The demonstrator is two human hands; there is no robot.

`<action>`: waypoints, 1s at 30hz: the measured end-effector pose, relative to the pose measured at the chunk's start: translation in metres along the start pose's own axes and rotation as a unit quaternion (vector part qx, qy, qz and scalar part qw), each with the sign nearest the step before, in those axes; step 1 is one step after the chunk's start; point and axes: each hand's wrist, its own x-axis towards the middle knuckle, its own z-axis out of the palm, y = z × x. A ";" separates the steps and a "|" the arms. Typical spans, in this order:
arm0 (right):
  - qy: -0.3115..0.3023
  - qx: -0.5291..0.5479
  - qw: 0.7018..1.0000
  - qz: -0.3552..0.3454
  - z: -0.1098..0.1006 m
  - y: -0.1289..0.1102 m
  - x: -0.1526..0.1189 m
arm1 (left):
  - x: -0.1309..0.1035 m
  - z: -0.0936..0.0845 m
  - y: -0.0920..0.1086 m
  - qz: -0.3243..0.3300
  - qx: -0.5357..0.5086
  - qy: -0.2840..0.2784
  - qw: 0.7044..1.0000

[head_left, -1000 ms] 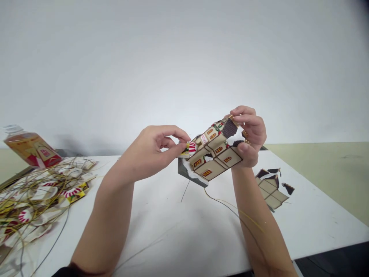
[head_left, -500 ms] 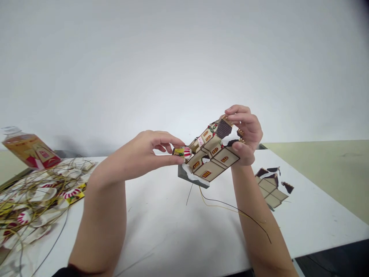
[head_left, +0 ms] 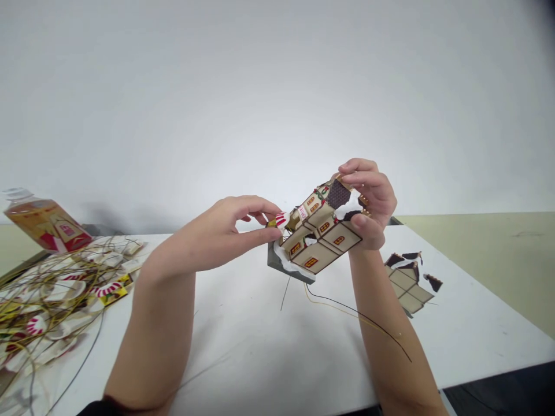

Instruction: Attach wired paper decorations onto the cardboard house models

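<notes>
Our right hand (head_left: 373,202) grips toy house (head_left: 318,234) by roof (head_left: 339,195), grasp closed, house tilted above table (head_left: 255,352). Our left hand (head_left: 236,228) pinches striped candy (head_left: 281,219) at snowy base (head_left: 277,261), contact there unclear. Best we steady house without crushing roof, pinch candy lightly, let wires (head_left: 333,301) hang free.

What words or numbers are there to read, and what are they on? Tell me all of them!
Nothing can be read for sure.
House: its little sign has reddish letters on white, too small and blurred to read.
Bottle: there are pale marks in its red patch, too blurred to read.
</notes>
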 end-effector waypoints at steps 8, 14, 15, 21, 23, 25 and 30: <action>-0.007 -0.004 1.000 -0.026 0.002 -0.002 0.001 | 0.006 0.009 0.008 0.019 -0.045 0.033 0.998; -0.005 -0.049 0.998 -0.038 0.000 -0.005 0.001 | 0.006 0.011 0.006 0.016 -0.068 0.041 0.997; -0.005 -0.047 0.998 -0.042 0.000 -0.005 0.001 | 0.007 0.011 0.006 0.017 -0.071 0.037 0.997; 0.000 -0.043 0.997 -0.059 -0.001 -0.004 0.004 | 0.009 0.011 0.003 0.002 -0.095 0.026 0.995; 0.000 -0.050 0.997 -0.060 -0.001 -0.004 0.004 | 0.009 0.013 0.001 -0.003 -0.104 0.033 0.994; 0.005 -0.063 0.997 -0.054 -0.001 -0.005 0.003 | 0.009 0.014 0.001 -0.002 -0.109 0.043 0.993; 0.038 -0.053 0.998 -0.021 0.000 -0.010 0.003 | 0.010 0.018 0.004 0.011 -0.117 0.064 0.991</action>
